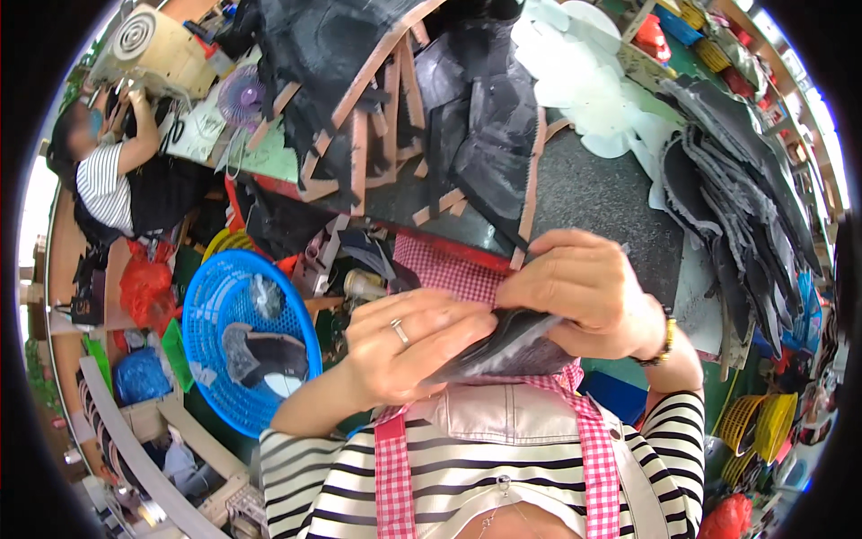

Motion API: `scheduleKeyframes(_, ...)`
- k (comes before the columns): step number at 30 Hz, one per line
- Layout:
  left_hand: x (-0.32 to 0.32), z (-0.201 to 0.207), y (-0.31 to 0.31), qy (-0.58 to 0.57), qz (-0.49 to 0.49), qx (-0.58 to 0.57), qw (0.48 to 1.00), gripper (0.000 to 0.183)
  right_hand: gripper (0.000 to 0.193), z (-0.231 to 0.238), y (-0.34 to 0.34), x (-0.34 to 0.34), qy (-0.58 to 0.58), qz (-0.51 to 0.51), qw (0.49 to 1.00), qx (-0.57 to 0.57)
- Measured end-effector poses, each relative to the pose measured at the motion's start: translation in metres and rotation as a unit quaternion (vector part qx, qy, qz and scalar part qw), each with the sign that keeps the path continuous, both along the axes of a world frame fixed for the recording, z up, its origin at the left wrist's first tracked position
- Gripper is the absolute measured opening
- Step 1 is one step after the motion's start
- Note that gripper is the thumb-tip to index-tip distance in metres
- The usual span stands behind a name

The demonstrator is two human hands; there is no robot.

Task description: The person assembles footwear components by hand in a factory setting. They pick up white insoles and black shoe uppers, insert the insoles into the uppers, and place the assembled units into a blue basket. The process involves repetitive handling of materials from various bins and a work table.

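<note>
Close in front of my chest, a dark grey and black sheet piece, like leather or lined fabric, is folded between my hands. My left hand, with a ring on one finger, grips its left side with the fingers laid over it. Thumb and fingers of my right hand pinch its upper right edge. Beyond them, black cut pieces with tan zigzag-edged strips are heaped on the dark work table. The underside of the held piece is hidden.
At left stands a blue plastic basket with dark pieces inside. More black padded pieces are stacked at right, beside translucent white sheets. A purple fan stands far left, near a co-worker in a striped shirt at a machine.
</note>
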State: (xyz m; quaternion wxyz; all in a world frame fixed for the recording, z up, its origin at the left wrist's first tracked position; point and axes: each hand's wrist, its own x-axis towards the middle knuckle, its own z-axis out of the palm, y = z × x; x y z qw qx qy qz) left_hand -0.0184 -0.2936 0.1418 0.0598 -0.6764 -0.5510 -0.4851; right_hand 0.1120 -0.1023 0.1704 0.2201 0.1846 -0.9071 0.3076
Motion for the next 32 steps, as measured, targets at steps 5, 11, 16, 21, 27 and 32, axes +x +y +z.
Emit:
scheduleKeyframes(5, 0.009, 0.009, -0.005, 0.008, 0.036, 0.02, 0.999, 0.03, 0.023, 0.003, -0.004, -0.005, 0.079, 0.031, 0.996, -0.017)
scheduleKeyframes(11, 0.005, 0.005, -0.023, -0.031, 0.062, 0.013, 0.998, 0.046, 0.027, 0.002, -0.014, -0.021, 0.114, 0.035, 0.993, -0.006)
scheduleKeyframes(16, -0.019, -0.018, -0.074, -0.005, 0.202, -0.046, 0.978, 0.058, 0.051, -0.011, -0.004, -0.045, -0.165, -0.068, 0.977, -0.115)
scheduleKeyframes(21, -0.091, 0.006, -0.191, -0.148, 0.322, -0.219, 0.909, 0.04, 0.054, -0.045, 0.012, -0.05, -0.168, -0.049, 0.969, -0.174)
scheduleKeyframes(27, -0.172, -0.039, -0.317, -0.08, 0.516, -0.411, 0.747, 0.024, 0.037, -0.092, 0.05, -0.024, -0.31, -0.124, 0.93, -0.154)
scheduleKeyframes(32, -0.226, -0.087, -0.399, -0.129, 0.769, -0.189, 0.596, 0.044, 0.028, -0.117, 0.072, 0.009, -0.335, -0.177, 0.909, -0.175)
